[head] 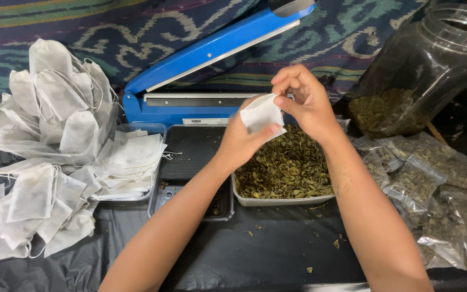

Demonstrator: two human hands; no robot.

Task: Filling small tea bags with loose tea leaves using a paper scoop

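My left hand (240, 141) holds a small white filter bag (262, 114) over a shallow tray of dried green leaves (285, 201). My right hand (304, 100) pinches the bag's top edge from the right, fingers curled. Both hands hover above the tray's far side. A blue heat sealer (190, 108) with its arm raised stands just behind them.
A heap of filled white bags (55, 146) lies at the left, beside a clear container of flat empty bags (130, 162). A black scale (190, 167) sits left of the tray. A plastic jar of leaves (412, 75) and sealed clear packets (433, 184) are at the right.
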